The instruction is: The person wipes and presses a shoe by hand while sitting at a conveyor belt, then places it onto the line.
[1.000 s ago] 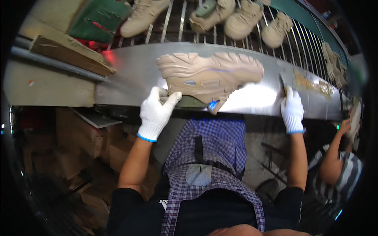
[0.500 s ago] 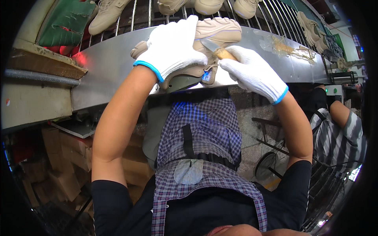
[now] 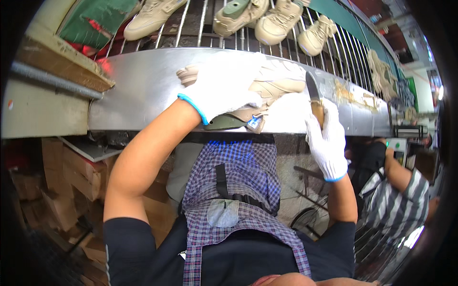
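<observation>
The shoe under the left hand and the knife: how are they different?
The shoe is big, beige and chunky; the knife is smaller, slim and dark-bladed. The shoe lies on its side under the left hand; the knife is in the right hand, pointing toward the rack. A white-gloved hand is on each.

I record a steel ledge (image 3: 138, 90) before me, brown tape residue (image 3: 346, 93) on its right part; whether my held shoe (image 3: 284, 78) rests on it is unclear. Beyond, metal rods (image 3: 202, 24) carry several beige shoes (image 3: 279, 26).
</observation>
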Demonstrator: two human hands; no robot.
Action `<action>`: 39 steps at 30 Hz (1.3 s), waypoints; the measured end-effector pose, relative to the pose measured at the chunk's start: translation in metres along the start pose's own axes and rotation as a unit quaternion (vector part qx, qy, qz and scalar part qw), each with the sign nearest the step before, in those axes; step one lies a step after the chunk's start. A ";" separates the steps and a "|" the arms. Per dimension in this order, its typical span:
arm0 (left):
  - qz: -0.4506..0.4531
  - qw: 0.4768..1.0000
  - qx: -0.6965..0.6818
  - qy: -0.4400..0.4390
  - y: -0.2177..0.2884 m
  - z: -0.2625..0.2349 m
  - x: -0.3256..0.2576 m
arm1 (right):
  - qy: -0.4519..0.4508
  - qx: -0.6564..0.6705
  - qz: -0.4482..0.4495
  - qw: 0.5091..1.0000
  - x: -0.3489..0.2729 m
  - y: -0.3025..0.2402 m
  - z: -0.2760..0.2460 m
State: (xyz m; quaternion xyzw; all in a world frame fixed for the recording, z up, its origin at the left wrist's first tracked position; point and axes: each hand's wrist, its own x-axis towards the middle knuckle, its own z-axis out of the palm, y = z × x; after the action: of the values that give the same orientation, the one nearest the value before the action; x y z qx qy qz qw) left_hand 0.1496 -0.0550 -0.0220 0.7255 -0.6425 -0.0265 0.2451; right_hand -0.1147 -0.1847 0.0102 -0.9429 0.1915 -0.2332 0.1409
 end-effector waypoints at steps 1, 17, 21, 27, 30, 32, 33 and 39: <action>0.004 1.000 0.003 -0.013 0.000 0.001 -0.002 | -0.029 -0.032 -0.007 0.999 0.004 -0.004 -0.003; 0.037 0.991 0.076 0.106 0.017 -0.030 -0.033 | -0.269 -0.132 -0.009 0.954 0.037 0.001 0.026; -0.140 0.956 0.007 0.257 -0.001 -0.012 -0.121 | -0.005 -0.019 0.118 0.993 -0.007 0.103 0.036; -0.270 0.960 0.077 0.011 -0.007 0.022 -0.154 | 0.002 -0.141 -0.003 0.990 0.017 0.086 0.013; -0.257 0.960 0.082 0.071 -0.007 0.042 -0.139 | -0.013 -0.054 -0.053 0.997 0.056 0.039 0.033; -0.374 0.917 -0.105 0.085 0.011 0.014 -0.119 | -0.095 0.008 0.032 0.995 0.068 0.041 0.052; -0.429 0.877 -0.192 0.099 0.012 -0.002 -0.111 | -0.090 0.033 0.055 0.994 0.070 0.037 0.057; -0.246 0.870 -0.308 0.297 0.016 -0.099 -0.076 | -0.141 0.299 0.129 0.935 0.068 0.004 0.082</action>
State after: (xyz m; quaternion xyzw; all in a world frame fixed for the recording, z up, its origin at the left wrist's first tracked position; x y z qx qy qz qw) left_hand 0.1570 0.0480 0.0501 0.7215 -0.2990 -0.0661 0.6210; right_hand -0.0198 -0.2034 -0.0348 -0.8476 0.2107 -0.1246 0.4709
